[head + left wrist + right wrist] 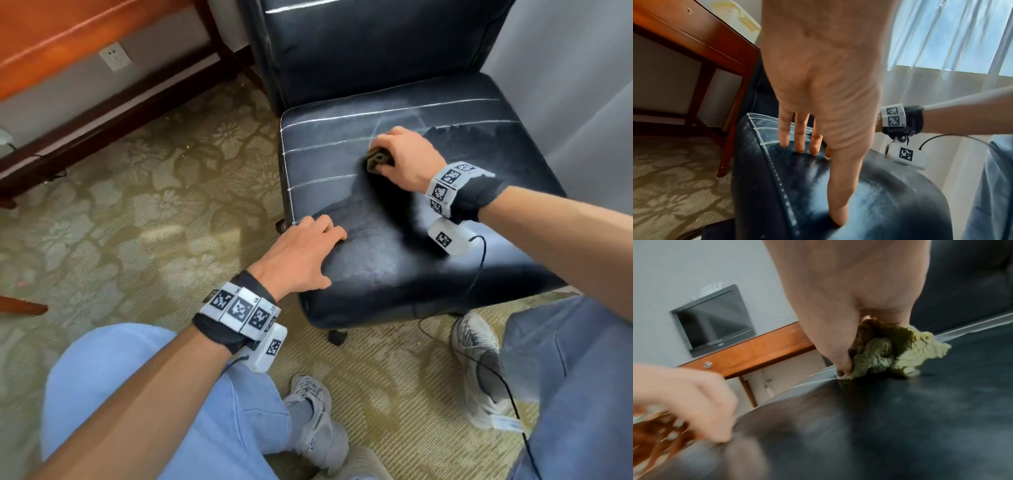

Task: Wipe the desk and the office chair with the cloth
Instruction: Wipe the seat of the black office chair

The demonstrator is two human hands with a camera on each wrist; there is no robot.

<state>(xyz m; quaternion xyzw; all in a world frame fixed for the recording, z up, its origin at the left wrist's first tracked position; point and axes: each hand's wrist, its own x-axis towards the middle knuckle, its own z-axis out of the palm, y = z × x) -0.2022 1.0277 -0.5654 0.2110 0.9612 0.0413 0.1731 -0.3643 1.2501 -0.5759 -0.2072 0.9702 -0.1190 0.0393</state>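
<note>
A black leather office chair (394, 246) stands in front of me, its seat (869, 203) dusty with pale stitched seams. My right hand (402, 157) grips a bunched yellow-green cloth (896, 352) and presses it onto the middle of the seat (900, 410). The cloth (376, 161) shows only as a small dark wad under the fingers in the head view. My left hand (305, 253) rests with straight fingers (801, 138) on the seat's front left corner, thumb along the front edge. The wooden desk (51, 37) is at the upper left.
Patterned beige carpet (137, 205) surrounds the chair. A desk leg (731, 116) stands just left of the seat. Sheer curtains (951, 40) hang to the right. A dark monitor (715, 318) sits on the desk. My knees and grey shoes (315, 421) are close to the seat's front.
</note>
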